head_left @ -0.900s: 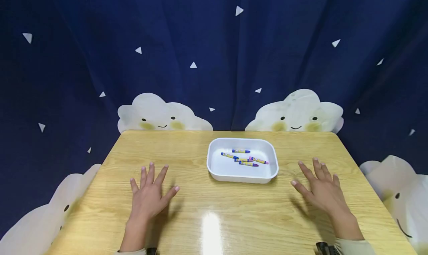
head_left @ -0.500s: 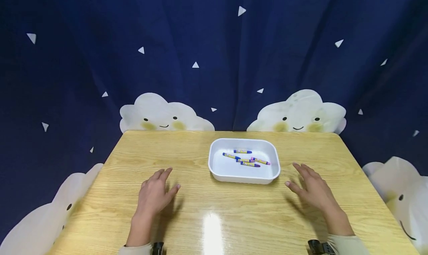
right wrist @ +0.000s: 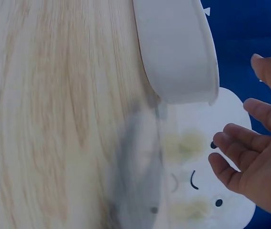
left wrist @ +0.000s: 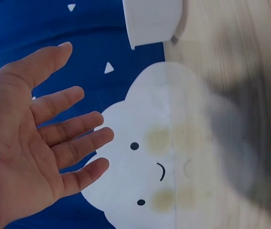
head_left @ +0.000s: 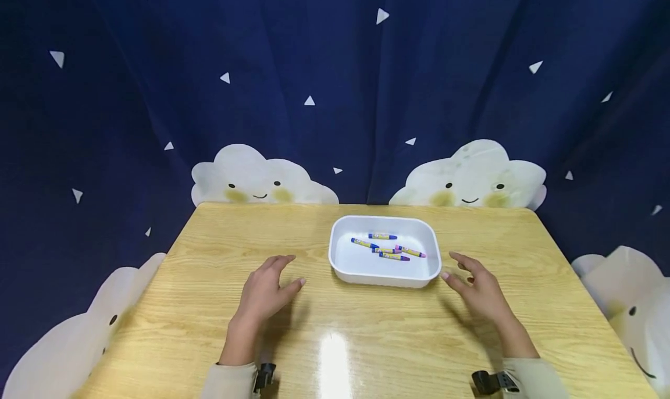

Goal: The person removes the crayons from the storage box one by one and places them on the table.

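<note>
A white plastic tray [head_left: 361,275] sits toward the back of the table, its outer wall also showing in the left wrist view [left wrist: 153,21] and the right wrist view [right wrist: 175,52]. Inside lie several crayons in yellow wrappers, among them a blue crayon [head_left: 364,243], a purple crayon [head_left: 394,257] and a pink crayon [head_left: 410,252]. To the left of the tray, apart from it, hovers my left hand [head_left: 267,291], fingers loosely spread and holding nothing. My right hand [head_left: 478,288] is close to the tray's right end, fingers slightly bent with nothing in them.
The wooden table [head_left: 387,341] bears a bright light reflection near its front. Behind it hangs a dark blue curtain [head_left: 262,67] with white triangles and smiling clouds [head_left: 476,175]. A dark strap device [head_left: 492,381] is on the right wrist.
Both hands have moved inward toward the tray, the left going right and the right going left. Their fingers were widely spread and are now more bent. The crayons lie as before.
</note>
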Action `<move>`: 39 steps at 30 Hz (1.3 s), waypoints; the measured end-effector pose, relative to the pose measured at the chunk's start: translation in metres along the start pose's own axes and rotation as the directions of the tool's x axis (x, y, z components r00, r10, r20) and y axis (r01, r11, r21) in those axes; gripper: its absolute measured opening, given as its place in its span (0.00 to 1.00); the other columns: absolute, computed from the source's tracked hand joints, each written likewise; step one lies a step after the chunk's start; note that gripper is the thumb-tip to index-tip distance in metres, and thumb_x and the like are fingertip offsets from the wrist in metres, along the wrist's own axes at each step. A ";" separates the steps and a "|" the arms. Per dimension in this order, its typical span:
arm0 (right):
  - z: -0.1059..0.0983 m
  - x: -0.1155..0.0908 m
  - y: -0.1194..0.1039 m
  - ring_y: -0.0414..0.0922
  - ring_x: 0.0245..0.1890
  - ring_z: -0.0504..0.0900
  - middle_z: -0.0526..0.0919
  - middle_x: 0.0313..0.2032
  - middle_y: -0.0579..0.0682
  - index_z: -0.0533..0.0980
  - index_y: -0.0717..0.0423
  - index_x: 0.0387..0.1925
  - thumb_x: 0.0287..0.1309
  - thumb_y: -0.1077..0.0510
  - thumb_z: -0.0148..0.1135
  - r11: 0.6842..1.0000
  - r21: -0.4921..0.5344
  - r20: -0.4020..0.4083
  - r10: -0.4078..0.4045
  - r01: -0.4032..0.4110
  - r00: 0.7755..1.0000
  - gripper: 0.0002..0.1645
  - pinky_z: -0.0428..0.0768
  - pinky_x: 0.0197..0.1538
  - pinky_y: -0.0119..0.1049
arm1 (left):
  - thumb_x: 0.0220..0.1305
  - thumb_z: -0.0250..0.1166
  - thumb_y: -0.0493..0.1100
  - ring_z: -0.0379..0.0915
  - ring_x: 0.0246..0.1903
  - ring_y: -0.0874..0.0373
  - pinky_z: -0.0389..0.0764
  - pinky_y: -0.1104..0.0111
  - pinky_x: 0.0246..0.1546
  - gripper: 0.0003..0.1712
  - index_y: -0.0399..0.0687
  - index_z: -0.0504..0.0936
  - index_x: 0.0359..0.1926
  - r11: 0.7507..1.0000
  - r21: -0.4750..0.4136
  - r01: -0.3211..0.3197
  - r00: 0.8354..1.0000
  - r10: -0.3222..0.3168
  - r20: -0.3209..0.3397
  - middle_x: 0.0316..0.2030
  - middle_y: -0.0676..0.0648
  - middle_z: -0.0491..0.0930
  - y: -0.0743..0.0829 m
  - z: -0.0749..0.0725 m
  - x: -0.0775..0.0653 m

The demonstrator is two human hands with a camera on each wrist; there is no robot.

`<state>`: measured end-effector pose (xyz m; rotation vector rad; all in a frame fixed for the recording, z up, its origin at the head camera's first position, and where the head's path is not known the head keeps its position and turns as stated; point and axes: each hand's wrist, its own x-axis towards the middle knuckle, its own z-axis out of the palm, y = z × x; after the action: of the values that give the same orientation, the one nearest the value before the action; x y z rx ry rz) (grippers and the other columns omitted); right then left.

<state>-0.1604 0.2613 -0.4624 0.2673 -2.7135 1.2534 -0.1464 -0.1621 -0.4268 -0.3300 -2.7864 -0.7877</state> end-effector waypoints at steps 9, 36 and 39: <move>0.013 0.010 0.003 0.65 0.58 0.64 0.63 0.61 0.67 0.64 0.64 0.63 0.58 0.52 0.63 0.978 0.199 0.029 0.064 -0.068 0.998 0.36 0.72 0.50 0.56 | 0.53 0.69 0.52 0.71 0.51 0.46 0.73 0.52 0.47 0.29 0.46 0.77 0.55 0.995 -0.098 -0.010 1.000 0.010 -0.001 0.52 0.43 0.75 0.011 0.009 0.013; 0.039 0.015 0.007 0.59 0.49 0.74 0.72 0.52 0.68 0.63 0.66 0.62 0.53 0.55 0.68 0.945 0.274 0.027 0.178 -0.178 0.984 0.39 0.76 0.40 0.27 | 0.53 0.70 0.48 0.70 0.52 0.51 0.69 0.58 0.52 0.23 0.47 0.80 0.51 0.948 -0.287 -0.136 0.989 0.148 0.018 0.49 0.45 0.76 0.041 0.056 0.055; 0.040 0.015 0.006 0.59 0.49 0.74 0.72 0.53 0.69 0.61 0.66 0.64 0.52 0.54 0.69 0.947 0.265 0.017 0.184 -0.182 0.983 0.42 0.76 0.40 0.27 | 0.52 0.70 0.47 0.71 0.51 0.51 0.69 0.59 0.52 0.23 0.47 0.81 0.50 0.941 -0.309 -0.136 0.988 0.150 0.024 0.48 0.45 0.76 0.044 0.060 0.061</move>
<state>-0.1786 0.2331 -0.4894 0.0364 -2.6083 1.6696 -0.2011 -0.0841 -0.4384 -0.6053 -2.6403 -1.1908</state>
